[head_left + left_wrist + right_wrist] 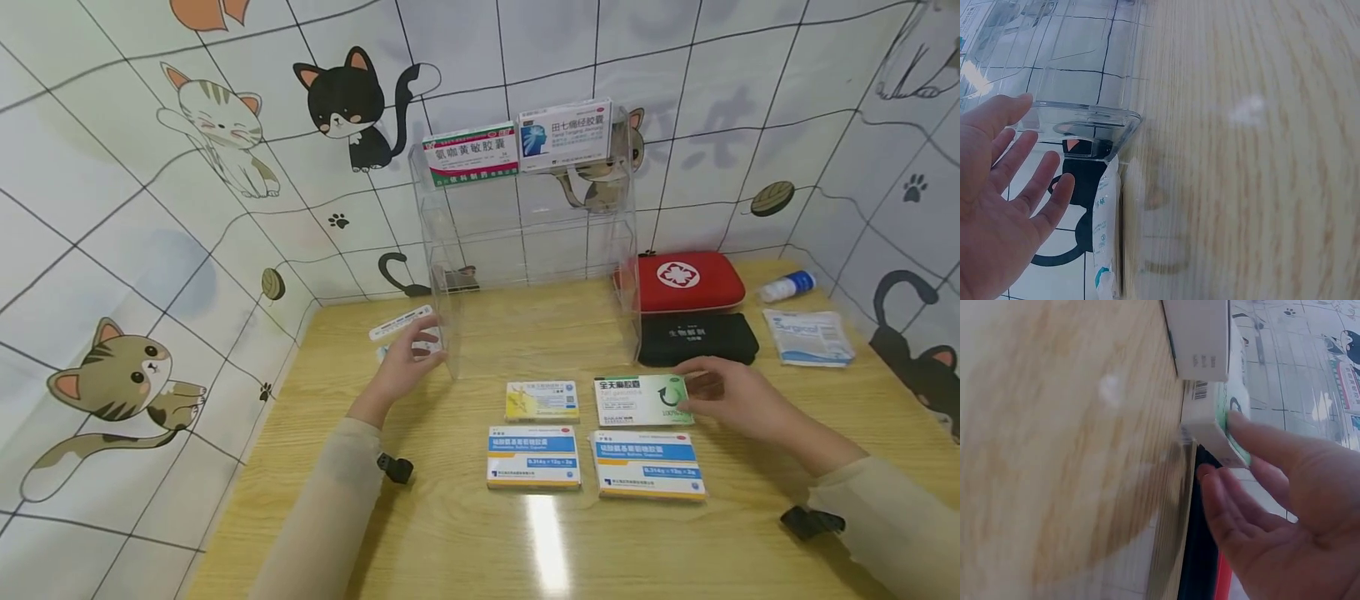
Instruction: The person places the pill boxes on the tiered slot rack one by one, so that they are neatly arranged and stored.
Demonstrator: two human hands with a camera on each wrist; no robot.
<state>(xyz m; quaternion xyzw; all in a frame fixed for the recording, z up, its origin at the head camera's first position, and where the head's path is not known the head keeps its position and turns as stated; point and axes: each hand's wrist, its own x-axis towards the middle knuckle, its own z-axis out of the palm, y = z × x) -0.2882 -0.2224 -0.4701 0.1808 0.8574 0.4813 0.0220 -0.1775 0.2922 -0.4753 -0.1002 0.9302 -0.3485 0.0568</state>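
My left hand (pixel 411 357) is at the lower left side of a clear acrylic rack (pixel 448 337), fingers loosely spread and holding nothing. In the left wrist view, its thumb (pixel 1013 112) overlaps the rack's clear edge. On the right, my right hand (pixel 723 392) pinches the right end of a green-and-white capsule box (pixel 637 402), with the thumb (pixel 1260 437) on its printed face. A yellow-and-white medicine box (pixel 542 402) lies left of it. Nearer to me lie two blue-and-white capsule boxes, one on the left (pixel 534 458) and one on the right (pixel 649 467).
A green-and-red medicine box (pixel 472 154) and a white one (pixel 566 137) stand on the rack's top shelf. Right of the rack lie a red first-aid case (pixel 686 283), a black case (pixel 697 340), a blue-capped bottle (pixel 787 286) and a white packet (pixel 808 337). White packages (pixel 401 323) lie behind my left hand.
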